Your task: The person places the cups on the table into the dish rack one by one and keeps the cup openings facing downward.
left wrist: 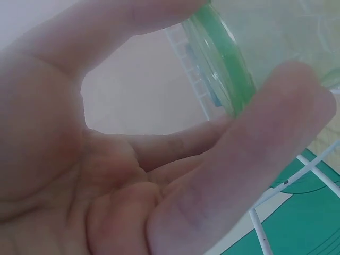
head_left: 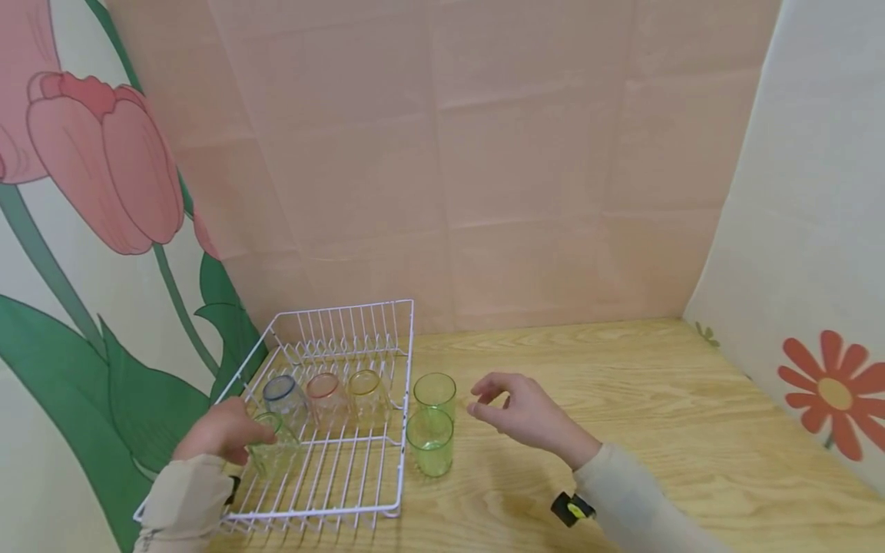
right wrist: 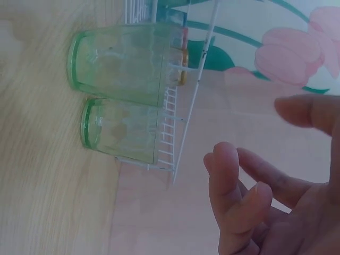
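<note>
My left hand grips a clear green glass over the front left of the white wire dish rack. In the left wrist view, thumb and fingers pinch the glass around its thick green end, which faces the palm. My right hand is raised over the table with fingers loosely curved and nothing between them. To its left, a green glass and a nearer green glass stand upright side by side against the rack's right side.
Within the rack, a blue-ringed glass, a pink-ringed glass and a yellow-ringed glass form a row behind the held one. A wood-grain table lies under everything. A pinkish backdrop and flower-printed side sheets enclose it.
</note>
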Available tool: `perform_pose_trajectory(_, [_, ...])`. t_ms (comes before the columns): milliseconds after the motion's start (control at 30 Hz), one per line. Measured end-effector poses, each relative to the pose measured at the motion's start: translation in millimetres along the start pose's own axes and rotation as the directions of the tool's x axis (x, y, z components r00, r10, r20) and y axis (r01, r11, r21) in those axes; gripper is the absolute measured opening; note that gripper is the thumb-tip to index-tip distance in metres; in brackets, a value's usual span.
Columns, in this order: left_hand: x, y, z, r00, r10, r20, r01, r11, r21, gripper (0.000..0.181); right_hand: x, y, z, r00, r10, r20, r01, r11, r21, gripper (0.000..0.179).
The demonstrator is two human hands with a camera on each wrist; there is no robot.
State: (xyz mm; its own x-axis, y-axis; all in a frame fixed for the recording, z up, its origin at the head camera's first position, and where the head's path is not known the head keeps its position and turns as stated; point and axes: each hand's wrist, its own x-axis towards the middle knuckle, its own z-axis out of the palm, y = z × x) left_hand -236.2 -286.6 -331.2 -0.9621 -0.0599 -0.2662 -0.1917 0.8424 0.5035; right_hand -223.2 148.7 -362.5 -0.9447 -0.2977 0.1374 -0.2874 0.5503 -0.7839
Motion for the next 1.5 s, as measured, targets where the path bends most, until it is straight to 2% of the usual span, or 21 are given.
perform_pose_trajectory(300, [0.5, -1.6, -1.4, 1.000, -0.002, -0.002, 0.002, 1.000, -0.017, 0.046, 2.3, 5.7, 5.3, 0.999, 0.034, -0.041, -0.034, 0.999, -0.023, 0.027])
perform_pose_trajectory(433, [-4.0, 1.1, -6.5, 1.000, -0.006, 0.007, 0.006, 1.000, 0.000, 0.048, 3.6, 6.7, 8.3, 0.997, 0.054, -0.052, -0.056, 0.997, -0.045, 0.024])
perform_pose_trajectory(600, [-17.9, 17.4, -14.3, 0.998, 0.049, -0.043, -0.046, 0.998, 0.053, 0.055, 4.3, 6.3, 10.9, 0.997, 0.056, -0.055, -0.060, 0.995, -0.081, 0.028])
perform_pose_trajectory(733, [-28.9, 39.9, -15.4, 0.984, 0.136, -0.112, -0.122, 0.985, 0.125, 0.050, 7.1, 7.3, 13.9, 0.997, 0.061, -0.037, -0.064, 0.994, -0.085, 0.030])
perform_pose_trajectory(800, [-32.8, 51.9, -11.7, 0.973, 0.182, -0.141, -0.162, 0.976, 0.145, 0.049, 9.8, 8.9, 17.2, 0.997, 0.070, -0.025, -0.072, 0.994, -0.083, 0.031])
perform_pose_trajectory(967, [-36.3, 80.3, 7.0, 0.946, 0.274, -0.173, -0.264, 0.961, 0.079, 0.049, 17.2, 15.8, 30.3, 0.996, 0.085, 0.032, -0.082, 0.993, -0.082, 0.040])
perform_pose_trajectory(1133, [-35.5, 105.1, 24.4, 0.939, 0.311, -0.143, -0.312, 0.950, 0.018, 0.039, 21.6, 20.7, 43.4, 0.992, 0.102, 0.073, -0.096, 0.992, -0.077, 0.052])
perform_pose_trajectory(1233, [-36.5, 118.1, 31.7, 0.929, 0.343, -0.136, -0.342, 0.939, 0.032, 0.041, 23.4, 22.2, 49.2, 0.990, 0.122, 0.068, -0.115, 0.988, -0.104, 0.056])
perform_pose_trajectory(1367, [-34.9, 128.6, 41.0, 0.916, 0.376, -0.137, -0.374, 0.927, 0.043, 0.041, 25.8, 24.9, 54.7, 0.987, 0.152, 0.057, -0.145, 0.982, -0.118, 0.056])
perform_pose_trajectory(1500, [-30.1, 132.1, 50.4, 0.908, 0.395, -0.142, -0.392, 0.919, 0.051, 0.037, 25.4, 26.7, 58.2, 0.984, 0.163, 0.075, -0.157, 0.985, -0.075, 0.054])
